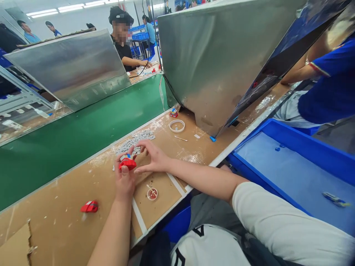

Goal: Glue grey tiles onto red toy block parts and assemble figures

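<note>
Between the fingers and thumb of my left hand (126, 181) is a small red plastic toy (127, 163) with a white and blue upper part. Its exact kind is hard to make out. Just to the right, my right hand (155, 158) is open, thumb and fingers spread and curved towards the toy, with nothing seen in them. Behind both hands lies a spread of small grey flat pieces (142, 137). Closer to me stands a small round cup (152, 194) of reddish stuff with a cotton swab (150, 189) in it.
On the brown tabletop, another red toy piece (90, 207) lies left; a similar toy (173, 112), white ring (176, 126) and swab (181, 138) lie farther back. A metal panel (216, 66) rises behind. A green belt (83, 129) runs alongside; a blue tray (291, 162) is right. Other people sit nearby.
</note>
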`<state>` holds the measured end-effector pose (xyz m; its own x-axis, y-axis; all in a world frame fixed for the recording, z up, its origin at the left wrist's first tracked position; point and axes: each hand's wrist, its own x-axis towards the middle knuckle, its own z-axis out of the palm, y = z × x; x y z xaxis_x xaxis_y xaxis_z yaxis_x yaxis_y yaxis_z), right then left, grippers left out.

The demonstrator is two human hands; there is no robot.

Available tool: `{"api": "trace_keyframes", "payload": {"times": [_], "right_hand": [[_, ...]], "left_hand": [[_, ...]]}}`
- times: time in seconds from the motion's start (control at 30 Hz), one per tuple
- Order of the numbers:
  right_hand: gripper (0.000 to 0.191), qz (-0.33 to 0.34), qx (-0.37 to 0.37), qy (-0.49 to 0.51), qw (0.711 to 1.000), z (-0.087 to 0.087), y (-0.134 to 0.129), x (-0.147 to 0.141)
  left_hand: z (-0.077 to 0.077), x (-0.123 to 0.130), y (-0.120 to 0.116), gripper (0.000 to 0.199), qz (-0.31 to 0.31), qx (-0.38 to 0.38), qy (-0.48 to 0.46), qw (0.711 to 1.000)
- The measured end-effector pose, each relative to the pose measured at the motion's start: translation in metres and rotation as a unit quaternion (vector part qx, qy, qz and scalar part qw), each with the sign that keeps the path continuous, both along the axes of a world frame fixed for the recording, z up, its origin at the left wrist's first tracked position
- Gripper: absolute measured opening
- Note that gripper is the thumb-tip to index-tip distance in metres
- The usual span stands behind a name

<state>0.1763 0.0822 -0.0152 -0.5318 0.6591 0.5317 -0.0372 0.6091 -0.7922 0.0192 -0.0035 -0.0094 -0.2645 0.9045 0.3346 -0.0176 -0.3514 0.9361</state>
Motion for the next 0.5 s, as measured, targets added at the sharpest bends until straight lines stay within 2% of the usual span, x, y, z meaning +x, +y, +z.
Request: {"api": "trace_keyframes", "payload": {"times": [0.07,0.2,0.37,0.5], "right_hand": [[0.085,-0.02,0.053,-0.036,0.998,0.002,-0.002,0.003],[0.059,0.031,0.115,-0.097,0.988,0.006,-0.006,0.006],[0.053,0.027,0.202,-0.152,0.967,0.01,-0.007,0.01],[0.05,-0.006,0.232,-0.175,0.957,0.01,-0.009,0.013]], "left_hand": [[0.0,-0.003,-0.001,0.065,-0.007,0.025,0.021,0.999],[-0.002,-0.005,-0.007,0.068,-0.046,0.008,0.052,0.998],[0.001,-0.012,-0.008,0.067,-0.092,-0.008,0.03,0.995],[0.006,-0.018,-0.006,0.068,-0.098,-0.026,0.067,0.993]]}}
